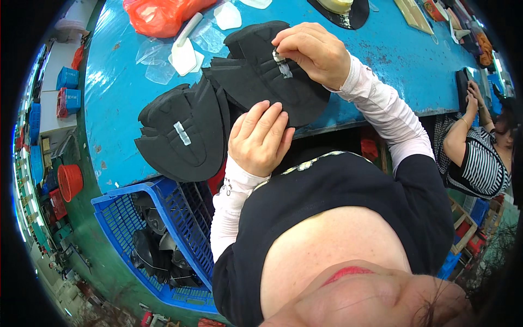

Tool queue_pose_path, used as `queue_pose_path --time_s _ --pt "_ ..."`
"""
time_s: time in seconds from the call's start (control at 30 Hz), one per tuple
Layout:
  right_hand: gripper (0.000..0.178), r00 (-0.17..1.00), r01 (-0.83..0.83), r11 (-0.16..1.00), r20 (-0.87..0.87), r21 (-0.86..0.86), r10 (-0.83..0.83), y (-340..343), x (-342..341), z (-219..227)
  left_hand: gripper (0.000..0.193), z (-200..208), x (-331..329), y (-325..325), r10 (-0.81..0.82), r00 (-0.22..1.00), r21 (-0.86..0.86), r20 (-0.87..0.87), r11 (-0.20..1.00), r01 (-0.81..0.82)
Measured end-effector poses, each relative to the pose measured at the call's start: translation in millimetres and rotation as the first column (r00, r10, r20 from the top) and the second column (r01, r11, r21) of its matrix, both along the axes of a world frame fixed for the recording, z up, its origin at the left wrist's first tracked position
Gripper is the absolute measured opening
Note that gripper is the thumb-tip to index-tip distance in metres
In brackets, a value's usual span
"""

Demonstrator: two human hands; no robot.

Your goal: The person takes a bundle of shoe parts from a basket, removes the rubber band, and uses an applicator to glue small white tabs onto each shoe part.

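Black flat cut pieces with notched edges and rounded ends lie in two overlapping stacks. My left hand (259, 139) rests on the near edge of the right-hand piece (253, 79), fingers stretched out and close together. Over that piece's far part, my right hand (321, 54) is closed in a pinch on a small whitish-and-dark thing (278, 55), mostly hidden by the fingers. Just below the pinch, a whitish strip (285, 70) lies on the piece. The left-hand piece (177, 133) bears a similar pale, shiny strip (182, 133) at its middle.
On the blue table (120, 109), an orange-red plastic bag (163, 16), clear film (210, 37) and white pieces (183, 57) lie beyond the stacks. A blue crate (152, 229) holding black parts stands at the left below the table edge. Another person (479, 147) sits at the right.
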State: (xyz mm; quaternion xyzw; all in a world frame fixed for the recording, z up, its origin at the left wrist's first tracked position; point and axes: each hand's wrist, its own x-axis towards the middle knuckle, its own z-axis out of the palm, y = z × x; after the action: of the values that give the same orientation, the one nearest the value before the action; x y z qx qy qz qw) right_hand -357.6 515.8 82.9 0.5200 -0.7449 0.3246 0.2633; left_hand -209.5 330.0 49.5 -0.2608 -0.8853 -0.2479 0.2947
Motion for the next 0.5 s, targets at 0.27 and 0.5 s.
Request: queue_pose_path --time_s 0.27,0.5 --pt "0.016 0.998 0.035 0.997 0.047 -0.069 -0.032 3.1 4.5 6.2 0.024 0.7 2.5 -1.9 -0.009 1.000 -0.003 0.011 1.000 0.009" --pt "0.018 0.998 0.008 1.000 0.056 0.001 -0.008 6.3 14.1 -0.2 0.023 1.5 0.5 -0.7 -0.006 1.000 -0.005 0.014 1.000 0.007"
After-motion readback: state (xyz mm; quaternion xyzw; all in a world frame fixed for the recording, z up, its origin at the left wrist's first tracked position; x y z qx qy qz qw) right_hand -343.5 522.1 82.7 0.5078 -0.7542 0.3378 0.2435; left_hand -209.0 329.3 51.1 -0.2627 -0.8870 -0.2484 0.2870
